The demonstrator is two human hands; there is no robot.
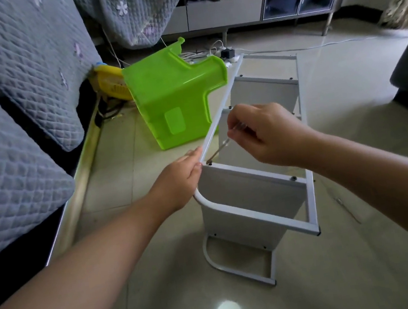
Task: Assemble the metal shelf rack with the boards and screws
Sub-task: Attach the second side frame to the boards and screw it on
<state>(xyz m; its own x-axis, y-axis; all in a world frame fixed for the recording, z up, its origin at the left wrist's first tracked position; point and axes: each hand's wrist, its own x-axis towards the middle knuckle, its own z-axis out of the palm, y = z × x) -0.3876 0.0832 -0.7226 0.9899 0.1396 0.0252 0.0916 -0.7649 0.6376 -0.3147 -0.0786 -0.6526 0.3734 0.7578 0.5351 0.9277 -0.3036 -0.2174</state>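
The white metal shelf rack (255,181) lies on its side on the tiled floor (350,104), occupying the centre and right of centre of the frame, with grey boards (252,194) already seated between its side rails. The left hand (179,182), at centre frame, grips the upper rail, thumb and fingers curled round the tube. The right hand (266,133), just right of centre, pinches a slim metal tool (219,149) between thumb and fingertips; the tool's tip meets a screw (209,162) at the corner of the nearest board. A green plastic stool (177,91) lies tipped over, upper centre. A quilted grey cover (2,106) fills the left of the frame.
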